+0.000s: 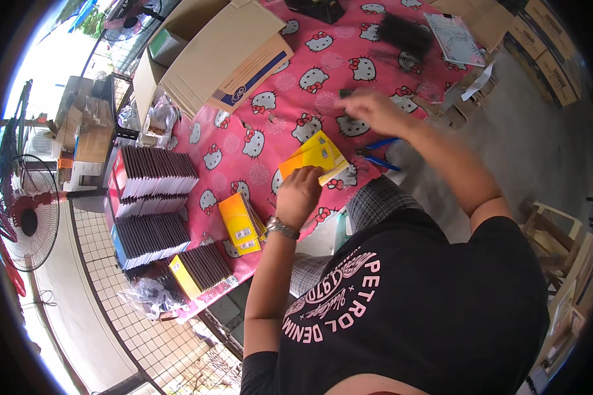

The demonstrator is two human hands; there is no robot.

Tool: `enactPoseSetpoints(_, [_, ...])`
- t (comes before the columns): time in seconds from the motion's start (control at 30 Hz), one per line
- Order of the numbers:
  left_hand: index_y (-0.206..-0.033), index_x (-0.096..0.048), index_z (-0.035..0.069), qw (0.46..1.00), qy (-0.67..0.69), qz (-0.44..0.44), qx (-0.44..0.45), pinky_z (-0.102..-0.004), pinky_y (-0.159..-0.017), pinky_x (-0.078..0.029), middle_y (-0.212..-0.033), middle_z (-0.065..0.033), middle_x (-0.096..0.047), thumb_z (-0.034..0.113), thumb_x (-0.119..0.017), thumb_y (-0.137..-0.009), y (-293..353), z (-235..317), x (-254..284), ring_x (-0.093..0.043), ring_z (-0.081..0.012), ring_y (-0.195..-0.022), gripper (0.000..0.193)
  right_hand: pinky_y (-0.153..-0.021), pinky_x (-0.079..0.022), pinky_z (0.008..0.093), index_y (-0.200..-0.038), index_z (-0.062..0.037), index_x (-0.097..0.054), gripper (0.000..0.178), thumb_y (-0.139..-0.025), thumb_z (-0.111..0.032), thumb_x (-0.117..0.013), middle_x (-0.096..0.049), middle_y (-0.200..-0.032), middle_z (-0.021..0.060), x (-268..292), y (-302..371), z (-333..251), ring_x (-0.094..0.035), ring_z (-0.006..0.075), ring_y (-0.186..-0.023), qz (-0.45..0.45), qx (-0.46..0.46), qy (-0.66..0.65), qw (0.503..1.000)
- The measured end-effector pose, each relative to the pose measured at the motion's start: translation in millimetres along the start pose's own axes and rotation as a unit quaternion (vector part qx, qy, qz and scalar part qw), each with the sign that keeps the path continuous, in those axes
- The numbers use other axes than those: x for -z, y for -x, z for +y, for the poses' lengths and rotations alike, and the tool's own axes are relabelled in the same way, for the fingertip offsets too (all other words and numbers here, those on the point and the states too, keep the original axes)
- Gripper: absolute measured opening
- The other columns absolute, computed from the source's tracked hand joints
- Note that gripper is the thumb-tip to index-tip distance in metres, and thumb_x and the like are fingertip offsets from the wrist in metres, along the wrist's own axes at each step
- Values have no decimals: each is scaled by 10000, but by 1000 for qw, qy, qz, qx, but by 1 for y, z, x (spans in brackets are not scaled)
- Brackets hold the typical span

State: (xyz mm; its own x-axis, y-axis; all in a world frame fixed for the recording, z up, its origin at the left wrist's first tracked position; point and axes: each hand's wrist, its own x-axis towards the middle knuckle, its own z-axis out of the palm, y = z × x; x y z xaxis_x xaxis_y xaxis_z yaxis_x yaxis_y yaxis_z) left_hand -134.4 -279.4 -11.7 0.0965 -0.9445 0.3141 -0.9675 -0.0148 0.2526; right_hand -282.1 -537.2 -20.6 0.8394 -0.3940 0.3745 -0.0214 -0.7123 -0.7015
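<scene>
My left hand [298, 195] grips the near edge of a yellow notebook [315, 153], which lies on the pink table in front of me. A pale strip runs along the notebook's right edge. My right hand [375, 112] is over the table beyond the notebook, its fingers smeared by motion. By its fingertips is a small dark thing [346, 94], too blurred to name; whether the hand holds it does not show. Blue-handled pliers [381, 161] lie at the table's near edge, right of the notebook. Left of my left hand sits a small pile of yellow spiral notebooks [237, 220].
Stacks of spiral-bound notebooks [153, 238] stand along the table's left side. An open cardboard box [221, 59] is at the back left. Black binding coils [405, 36] and a printed cover sheet [456, 39] lie at the far right. A fan [29, 220] stands left of the table.
</scene>
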Motion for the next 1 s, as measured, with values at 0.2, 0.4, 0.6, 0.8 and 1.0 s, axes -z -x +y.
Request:
enactPoseSetpoints(0.2, [-1045, -598, 63, 997, -41, 17, 57, -446, -861, -459, -1001, -109, -655, 50, -600, -808, -28, -13, 10, -613, -314, -954, 237, -823, -522, 361, -1071, -62, -723, 201, -880, -90, -669, -665, -967, 107, -39, 9, -49, -655, 288, -945, -34, 18, -137, 990])
enactPoseSetpoints(0.4, [-1053, -575, 70, 995, -49, 60, 65, -480, -984, -394, -952, -97, -631, 160, -617, -889, -23, -4, -3, -594, -305, -933, 192, -850, -492, 375, -1025, -65, -719, 186, -845, -35, -679, -660, -996, 75, -45, 12, -47, -631, 273, -971, 3, 37, -138, 990])
enactPoseSetpoints(0.6, [-1022, -592, 89, 994, -48, 70, 74, -507, -1036, -376, -919, -88, -619, 244, -644, -915, -17, 1, -5, -587, -301, -920, 195, -934, -425, 413, -991, -103, -706, 210, -798, -21, -693, -662, -983, 37, -57, 22, -58, -599, 254, -1011, 58, 96, -19, 993])
enactPoseSetpoints(0.8, [-1009, -598, 93, 993, -50, 83, 70, -507, -1028, -382, -907, -83, -613, 231, -660, -901, -15, 1, -6, -587, -296, -915, 186, -846, -468, 393, -947, -77, -669, 153, -805, -27, -692, -659, -945, 48, -59, 28, -66, -614, 265, -934, 68, 153, -6, 986])
enactPoseSetpoints(1.0, [-1001, -605, 93, 992, -56, 89, 75, -508, -1033, -378, -918, -79, -618, 216, -661, -893, -13, 1, -9, -589, -294, -922, 172, -706, -514, 390, -926, -31, -650, 120, -835, -75, -714, -641, -914, 96, -59, 23, -73, -641, 303, -785, 6, 15, -146, 989])
